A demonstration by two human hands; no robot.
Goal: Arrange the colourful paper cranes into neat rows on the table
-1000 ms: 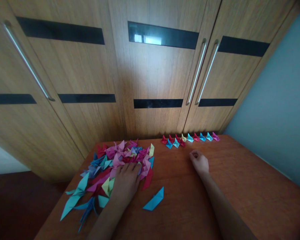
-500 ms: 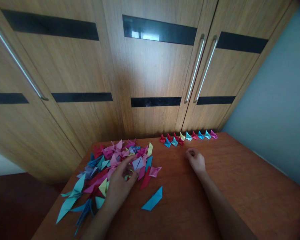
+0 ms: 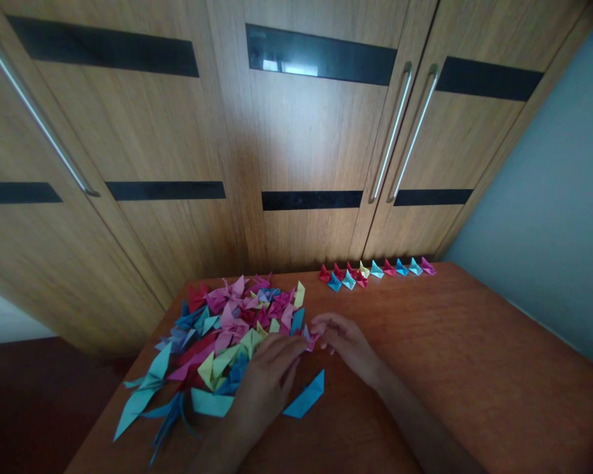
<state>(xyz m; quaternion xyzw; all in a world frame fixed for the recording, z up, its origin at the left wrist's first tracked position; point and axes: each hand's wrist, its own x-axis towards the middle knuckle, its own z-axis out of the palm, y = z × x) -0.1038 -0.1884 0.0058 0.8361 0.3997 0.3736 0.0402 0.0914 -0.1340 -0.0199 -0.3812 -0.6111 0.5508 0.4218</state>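
My left hand [image 3: 271, 375] reaches over the right edge of a heap of folded paper pieces [image 3: 232, 329]. Its fingers are closed on a small lavender paper boat [image 3: 306, 333], partly hidden by the fingertips. A pink paper boat [image 3: 313, 342] shows just behind it. From the right, my right hand [image 3: 344, 343] comes up close to the two boats, its fingers bent and slightly apart. Whether its fingertips touch the lavender boat is hard to make out. A flat blue folded paper [image 3: 305, 395] lies on the table below both hands.
Small paper boats [image 3: 376, 268] in several colours stand in a row along the back of the wooden table [image 3: 454, 342], with a shorter row in front. Behind is a wooden wardrobe [image 3: 306, 145] with metal handles. A pale wall [image 3: 538, 197] rises on the right.
My left hand has carried the lavender boat right and slightly down, beside the pink one. My right hand has moved left from near the rows to meet it, its fingers uncurling. The view has shifted slightly.
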